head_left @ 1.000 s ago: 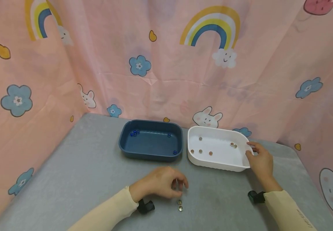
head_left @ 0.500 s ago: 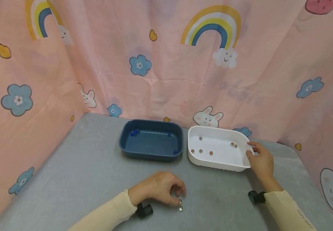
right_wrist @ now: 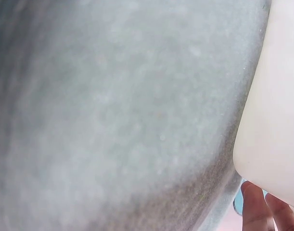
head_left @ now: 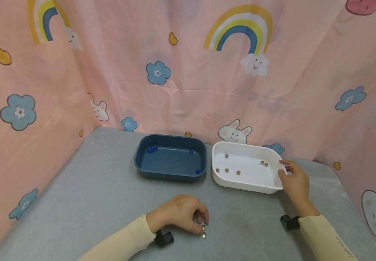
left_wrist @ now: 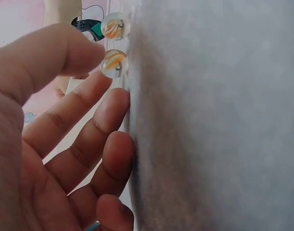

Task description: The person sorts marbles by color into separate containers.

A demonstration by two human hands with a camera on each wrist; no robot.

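Note:
My left hand (head_left: 182,214) is low over the grey table, thumb and index fingertips on either side of a clear marble (left_wrist: 114,63) with an orange swirl, pinching it at the table surface. A second clear marble (left_wrist: 115,26) with orange and white streaks lies right beside it. The other fingers of this hand are bent and hold nothing. At the right end of a white tray (head_left: 246,187), my right hand (head_left: 295,183) grips the rim between thumb and fingers. Only some fingers (right_wrist: 256,209) of it show in the right wrist view, below the tray's pale wall.
Several clear and brownish marbles lie spread inside the white tray. To its left stands a dark blue tray (head_left: 169,177) with several blue marbles (head_left: 152,148). A pink printed curtain (head_left: 188,98) hangs behind the grey table (head_left: 109,203).
My left hand has come down and slightly toward me, and its thumb and index fingertips have closed in on the farther of the two marbles. The right hand stays on the white tray.

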